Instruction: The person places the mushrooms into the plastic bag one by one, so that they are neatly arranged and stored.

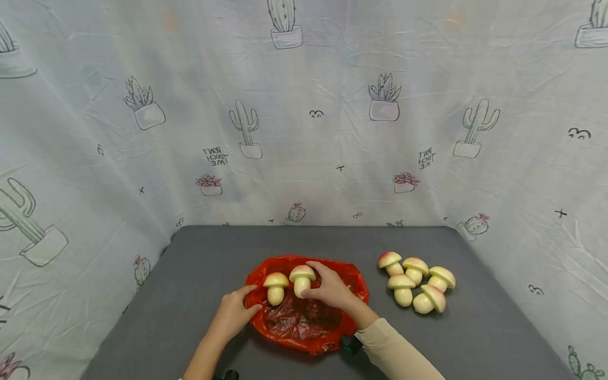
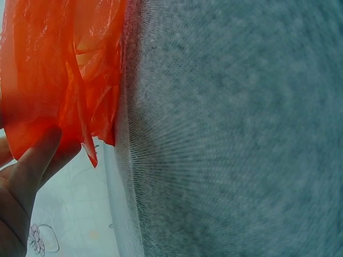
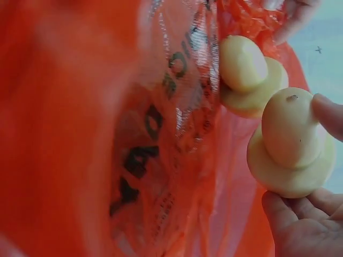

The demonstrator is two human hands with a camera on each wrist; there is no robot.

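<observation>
A red plastic bag (image 1: 285, 340) lies spread with its mouth facing up on the grey table. My left hand (image 1: 233, 312) holds the bag's left edge; the left wrist view shows thumb and fingers pinching the film (image 2: 40, 80). Between the thumb and fingertips of my right hand (image 1: 331, 291) is a toy mushroom (image 1: 302, 279) with a pinkish cap and cream stem, held over the bag's inside. Just left of it, a second toy mushroom (image 1: 275, 290) rests in the bag near the left edge. Dark printed letters (image 3: 142, 155) show on the bag in the right wrist view.
Several more toy mushrooms (image 1: 402, 290) lie grouped on the table (image 1: 204, 253) to the right of the bag. A pale curtain (image 1: 328, 137) with cactus drawings hangs behind and along both sides. A dark object (image 1: 350, 344) sits below the right wrist.
</observation>
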